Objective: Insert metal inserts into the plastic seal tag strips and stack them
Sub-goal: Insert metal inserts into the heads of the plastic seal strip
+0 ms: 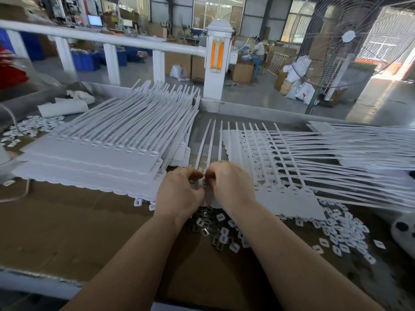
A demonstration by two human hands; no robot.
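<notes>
A white seal tag strip [289, 198] with several long tails lies flat in front of me, its tag heads toward me. My left hand [179, 194] and my right hand [229, 187] meet over its left end, fingers pinched together at a tag head; what sits between the fingertips is hidden. A pile of small metal inserts [221, 232] lies just under my wrists. A tall stack of white tag strips [94, 158] rests at the left.
More white strips [363, 140] fan out at the right. Loose white caps [343, 232] scatter at the right and others [31, 127] at the far left. The cardboard-covered bench [67, 225] ends at a white railing [112, 41]; a fan [348, 41] stands at the right.
</notes>
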